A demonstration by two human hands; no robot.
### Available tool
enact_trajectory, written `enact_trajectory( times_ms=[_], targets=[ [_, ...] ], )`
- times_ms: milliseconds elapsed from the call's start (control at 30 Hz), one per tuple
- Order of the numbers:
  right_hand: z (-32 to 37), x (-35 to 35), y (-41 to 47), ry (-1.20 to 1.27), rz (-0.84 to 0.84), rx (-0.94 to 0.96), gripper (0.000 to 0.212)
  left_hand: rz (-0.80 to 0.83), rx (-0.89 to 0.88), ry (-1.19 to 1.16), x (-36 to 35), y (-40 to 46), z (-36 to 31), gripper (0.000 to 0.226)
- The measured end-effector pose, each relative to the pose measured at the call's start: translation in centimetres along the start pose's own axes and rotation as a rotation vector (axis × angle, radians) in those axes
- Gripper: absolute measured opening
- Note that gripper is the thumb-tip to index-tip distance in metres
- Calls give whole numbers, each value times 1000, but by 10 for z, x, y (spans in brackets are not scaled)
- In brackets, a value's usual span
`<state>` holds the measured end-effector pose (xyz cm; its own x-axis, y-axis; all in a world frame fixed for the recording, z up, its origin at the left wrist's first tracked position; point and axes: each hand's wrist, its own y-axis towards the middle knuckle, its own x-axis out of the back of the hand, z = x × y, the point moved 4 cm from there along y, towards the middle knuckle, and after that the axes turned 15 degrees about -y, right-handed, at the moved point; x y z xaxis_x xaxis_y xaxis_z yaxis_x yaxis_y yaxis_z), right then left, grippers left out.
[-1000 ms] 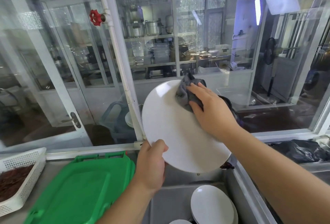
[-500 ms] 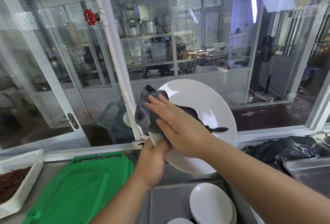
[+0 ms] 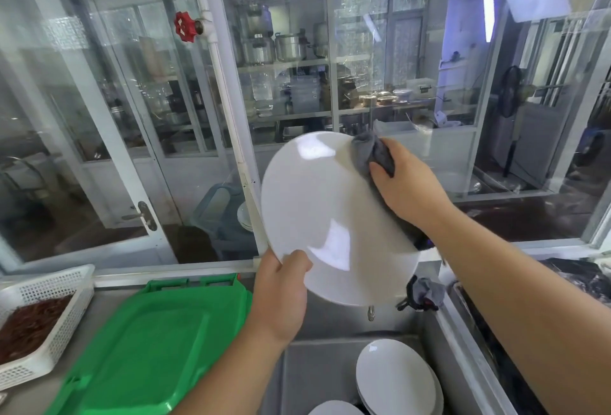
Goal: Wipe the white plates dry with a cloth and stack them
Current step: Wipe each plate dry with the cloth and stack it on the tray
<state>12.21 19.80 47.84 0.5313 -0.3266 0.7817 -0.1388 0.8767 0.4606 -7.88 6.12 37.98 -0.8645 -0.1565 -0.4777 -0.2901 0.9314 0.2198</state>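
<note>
1. Biggest thing going: the glass partition right behind the sink, with shelves of steel pots visible through it. A white pipe runs down in front of it with a red valve wheel on the side.
2. On the steel worktop there's a big green plastic lid lying flat, just left of the sink.
3. The white plate is up in the air over the sink, tilted so its face looks toward the person, shiny with window glare.
4. The sink below has more white plates leaning in a loose pile at the right, plus the edge of another one at the very bottom.
5. Far left, a white mesh basket with some reddish-brown stuff in it, can't tell what.
6. Right hand is curled closed around a grey cloth, pressing it onto the plate's upper right rim.
7. Left hand pinches the plate's lower left edge, thumb on the front, fingers behind.
8. Small grey rag bit hangs under the plate's right side.
</note>
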Motion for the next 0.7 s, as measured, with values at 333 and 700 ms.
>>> enact_trajectory(
  times_ms=[333, 700],
  targets=[
    [-14, -43, -74, 1179, 209, -683, 23, -122, -135, -61, -1, 0, -8, 38],
    [7, -77, -112, 1501, 194, -723, 27, 20, -100, 105, -15, -20, 7, 44]
  ],
)
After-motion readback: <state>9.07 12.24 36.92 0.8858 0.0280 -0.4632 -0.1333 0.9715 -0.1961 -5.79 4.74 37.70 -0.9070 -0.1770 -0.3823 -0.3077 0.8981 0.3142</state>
